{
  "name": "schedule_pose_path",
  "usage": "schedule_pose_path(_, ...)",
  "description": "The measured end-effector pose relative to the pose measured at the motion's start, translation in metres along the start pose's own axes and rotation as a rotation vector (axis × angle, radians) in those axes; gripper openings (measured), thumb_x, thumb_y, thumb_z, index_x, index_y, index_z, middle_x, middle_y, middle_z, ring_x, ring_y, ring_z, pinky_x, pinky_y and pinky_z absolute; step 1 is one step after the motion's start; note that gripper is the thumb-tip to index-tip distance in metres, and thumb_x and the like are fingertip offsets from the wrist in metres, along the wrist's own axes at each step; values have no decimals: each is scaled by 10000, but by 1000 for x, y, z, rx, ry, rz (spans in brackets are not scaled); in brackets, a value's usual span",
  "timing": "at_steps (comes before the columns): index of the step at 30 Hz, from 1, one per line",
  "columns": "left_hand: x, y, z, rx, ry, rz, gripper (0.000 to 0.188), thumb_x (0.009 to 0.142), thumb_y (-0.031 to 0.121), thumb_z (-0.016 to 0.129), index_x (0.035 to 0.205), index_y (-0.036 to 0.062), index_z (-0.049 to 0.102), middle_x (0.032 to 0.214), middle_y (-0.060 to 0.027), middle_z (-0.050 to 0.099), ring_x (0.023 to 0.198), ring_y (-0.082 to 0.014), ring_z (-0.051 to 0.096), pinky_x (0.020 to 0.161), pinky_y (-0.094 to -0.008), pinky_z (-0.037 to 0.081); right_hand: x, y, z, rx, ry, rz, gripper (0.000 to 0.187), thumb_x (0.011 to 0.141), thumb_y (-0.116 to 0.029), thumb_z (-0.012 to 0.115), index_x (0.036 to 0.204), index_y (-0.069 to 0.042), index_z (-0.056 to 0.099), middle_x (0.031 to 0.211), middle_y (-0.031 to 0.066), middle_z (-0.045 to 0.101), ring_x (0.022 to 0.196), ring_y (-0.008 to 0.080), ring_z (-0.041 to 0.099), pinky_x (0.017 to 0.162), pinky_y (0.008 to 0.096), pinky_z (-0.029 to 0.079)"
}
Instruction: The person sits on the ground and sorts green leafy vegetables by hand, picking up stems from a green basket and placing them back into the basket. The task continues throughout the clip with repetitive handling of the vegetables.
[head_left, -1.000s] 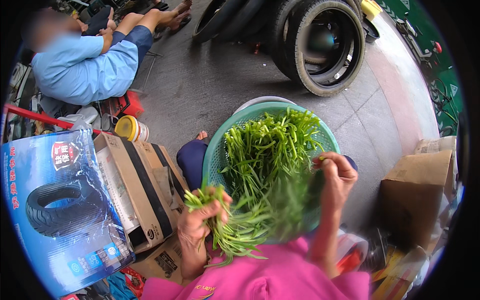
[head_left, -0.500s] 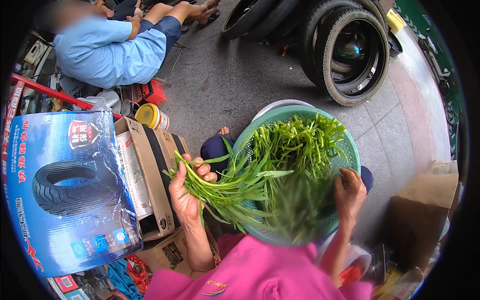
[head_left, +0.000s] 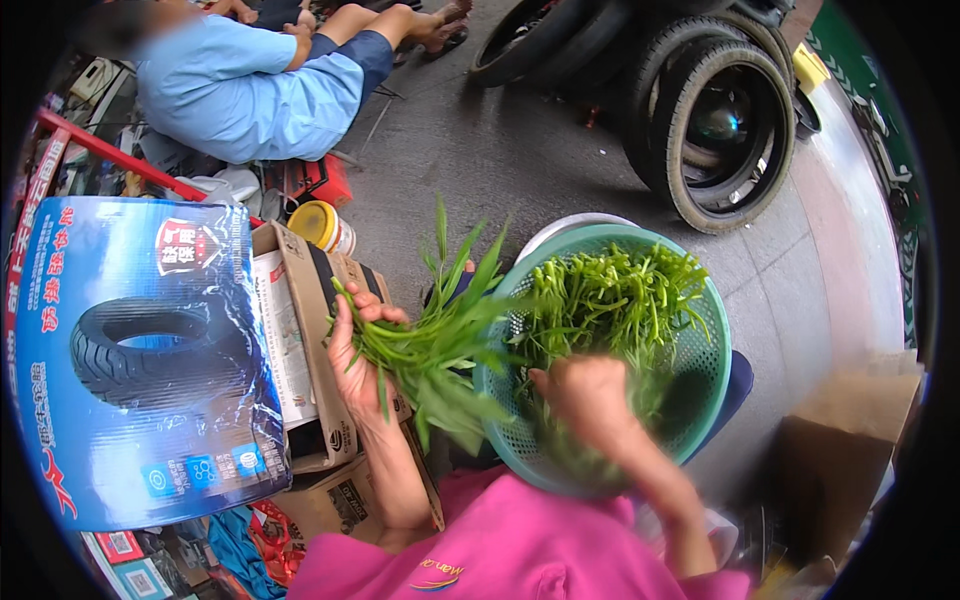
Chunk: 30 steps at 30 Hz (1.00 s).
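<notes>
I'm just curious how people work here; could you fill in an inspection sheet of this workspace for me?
Surface: grey paving; what supports the green colander is unclear.
Job's things: leafy greens in the colander; bunch of greens to its left.
Clutter: blue box, open cardboard box and yellow-and-white tub on the left.
Hands: left hand grips the bunch; right hand over the colander, blurred, hold unclear.
Cables: nothing seen.
Surroundings: tyres beyond the colander; seated person in light-blue shirt, upper left.
</notes>
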<state>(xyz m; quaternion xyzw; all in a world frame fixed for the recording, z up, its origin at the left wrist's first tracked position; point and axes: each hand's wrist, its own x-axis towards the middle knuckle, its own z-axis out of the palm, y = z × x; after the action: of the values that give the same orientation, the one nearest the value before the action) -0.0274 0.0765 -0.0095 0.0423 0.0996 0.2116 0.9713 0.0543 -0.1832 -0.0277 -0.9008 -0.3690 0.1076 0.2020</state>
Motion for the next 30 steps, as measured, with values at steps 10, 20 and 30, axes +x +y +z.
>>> schedule_pose_path(10, -2, 14, -11, 33, 79, 128, 184, 993, 210, 570, 1087, 80, 659, 1109, -76, 699, 1075, -225, 646, 1073, -499, 415, 1, 14, 6, 175, 20, 117, 198, 759, -176, 640, 709, 14, 616, 785, 187, 647, 671, 374, 642, 623, 471, 493)
schedule_pose_path(20, -13, 16, 7, 138, -41, 62, 211, 1021, 237, 533, 1057, 34, 580, 786, -21, 538, 725, -148, 496, 761, -348, 457, -14, 35, 5, 1225, -351, 421, 265, 873, -178, 619, 657, -41, 549, 629, -38, 512, 586, 62, 437, 546, 264, 362)
schedule_pose_path(30, -52, -41, 35, 1251, 62, -97, 85, 870, 84, 692, 915, 15, 666, 757, -65, 666, 630, -129, 633, 499, -242, 469, -46, 3, -51, 1273, -145, 211, 225, 853, -66, 651, 686, -27, 507, 671, 3, 505, 639, 65, 521, 525, 255, 396)
